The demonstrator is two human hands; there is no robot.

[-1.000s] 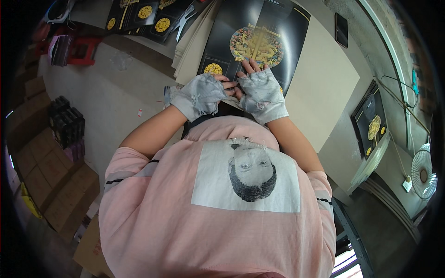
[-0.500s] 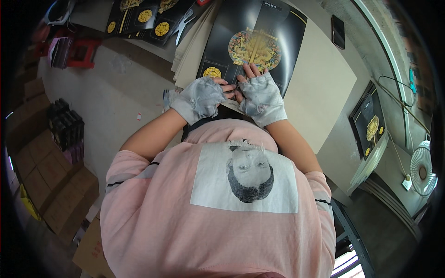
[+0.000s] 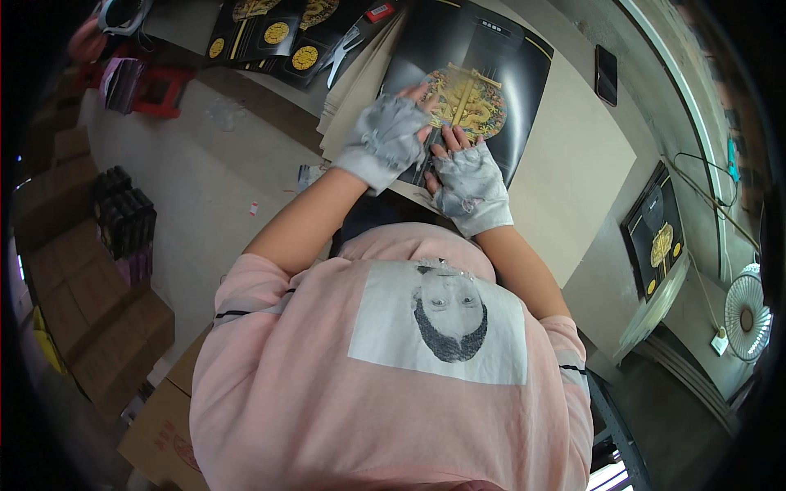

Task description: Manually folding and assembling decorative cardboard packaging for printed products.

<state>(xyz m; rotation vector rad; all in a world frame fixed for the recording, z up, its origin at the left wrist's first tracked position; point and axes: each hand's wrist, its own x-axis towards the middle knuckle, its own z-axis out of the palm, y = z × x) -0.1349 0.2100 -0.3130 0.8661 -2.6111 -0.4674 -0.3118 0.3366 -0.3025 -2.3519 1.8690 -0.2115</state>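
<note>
Both gloved hands, the left hand (image 3: 385, 139) and right hand (image 3: 468, 184), lay open and flat on the black sheet (image 3: 499, 74) with its gold emblem (image 3: 465, 98).

Both gloved hands rest flat on a black sheet (image 3: 491, 74) printed with a gold emblem (image 3: 465, 100) lying on the pale surface (image 3: 573, 164): the left hand (image 3: 386, 139) at its near-left edge, the right hand (image 3: 468, 184) just beside it. Scissors (image 3: 348, 51) and more black sheets (image 3: 270, 33) lie farther left.

Hidden and cropped regions.
Both gloved hands cover the near edge of the black sheet (image 3: 491, 74); the grip beneath them cannot be judged. The black sheets (image 3: 270, 33) far left are cropped.
</note>
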